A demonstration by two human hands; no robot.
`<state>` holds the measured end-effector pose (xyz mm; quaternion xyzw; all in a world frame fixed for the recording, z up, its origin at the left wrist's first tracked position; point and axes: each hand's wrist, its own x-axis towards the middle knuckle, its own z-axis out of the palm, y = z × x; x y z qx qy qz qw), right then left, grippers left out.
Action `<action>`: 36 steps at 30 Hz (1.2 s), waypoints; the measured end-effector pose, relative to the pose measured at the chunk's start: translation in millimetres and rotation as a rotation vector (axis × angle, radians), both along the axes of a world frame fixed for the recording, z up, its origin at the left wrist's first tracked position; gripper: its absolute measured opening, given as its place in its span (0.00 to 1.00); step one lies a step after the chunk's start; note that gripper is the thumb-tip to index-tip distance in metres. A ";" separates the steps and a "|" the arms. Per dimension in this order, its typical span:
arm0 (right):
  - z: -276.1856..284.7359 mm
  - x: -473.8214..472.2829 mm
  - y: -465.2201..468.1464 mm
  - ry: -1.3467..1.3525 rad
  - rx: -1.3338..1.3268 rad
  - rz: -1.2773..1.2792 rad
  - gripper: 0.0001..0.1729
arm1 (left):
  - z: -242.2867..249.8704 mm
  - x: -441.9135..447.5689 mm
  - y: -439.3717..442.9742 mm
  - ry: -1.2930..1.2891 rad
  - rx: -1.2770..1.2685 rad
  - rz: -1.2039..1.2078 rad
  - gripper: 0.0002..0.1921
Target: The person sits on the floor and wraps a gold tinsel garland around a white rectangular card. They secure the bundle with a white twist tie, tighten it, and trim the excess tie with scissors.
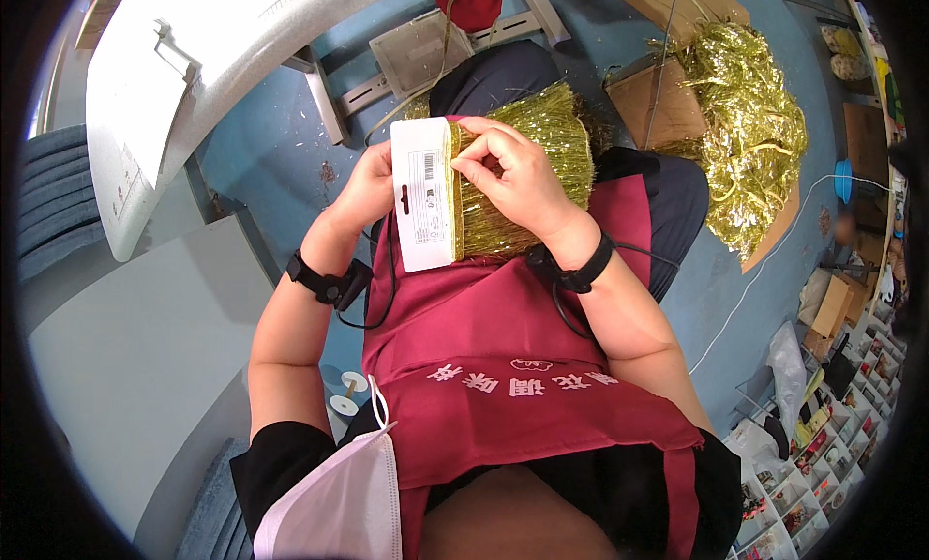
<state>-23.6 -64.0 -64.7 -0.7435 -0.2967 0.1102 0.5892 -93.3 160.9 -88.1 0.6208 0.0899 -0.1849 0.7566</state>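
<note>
A white printed cardboard header card (421, 197) with a hang slot and a barcode lies over my lap. Along its right edge runs a gold band, from which gold tinsel fringe (537, 124) spreads to the right across my thighs. My left hand (374, 179) holds the card's left edge, its fingertips hidden behind the card. The thumb and index finger of my right hand (508, 168) are pinched together at the gold band. Beneath lies my dark red apron (486, 320). I wear black straps with cables on both wrists.
At upper left stands a white table (239, 59) with a sheet of paper. A heap of gold tinsel (755, 139) rests on cardboard on the blue floor at right. A white cable (755, 269) crosses the floor. Divided bins (813, 487) stand at lower right.
</note>
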 end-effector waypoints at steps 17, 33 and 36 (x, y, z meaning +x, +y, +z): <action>-1.4 -0.1 0.2 0.013 0.004 -0.009 0.10 | -9.2 22.8 -4.3 0.143 0.170 0.069 0.11; -2.1 -0.9 1.1 0.014 0.014 -0.008 0.10 | -30.3 10.6 4.7 -0.122 -0.145 0.058 0.23; -1.6 -1.3 0.6 0.004 0.009 -0.016 0.10 | -21.0 12.0 0.7 -0.100 -0.305 0.180 0.19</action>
